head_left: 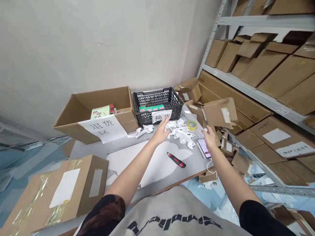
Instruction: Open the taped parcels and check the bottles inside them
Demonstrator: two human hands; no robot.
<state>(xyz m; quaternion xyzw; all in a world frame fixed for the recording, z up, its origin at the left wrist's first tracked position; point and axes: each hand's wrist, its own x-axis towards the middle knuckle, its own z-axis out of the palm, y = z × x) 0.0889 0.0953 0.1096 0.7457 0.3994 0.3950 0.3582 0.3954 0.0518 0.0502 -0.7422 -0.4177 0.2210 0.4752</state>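
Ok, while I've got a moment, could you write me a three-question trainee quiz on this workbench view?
1. Multiple choice. In this picture, where does the black crate stand relative to the large open cardboard box?
A) Inside it
B) To its right
C) To its left

2. True or false: the utility knife is inside the black crate.

3. Fill in the blank: the phone lies nearer to the person's ____ hand.

Key:
1. B
2. False; the utility knife lies on the table, in front of the crate.
3. Right; the right hand is close beside the phone.
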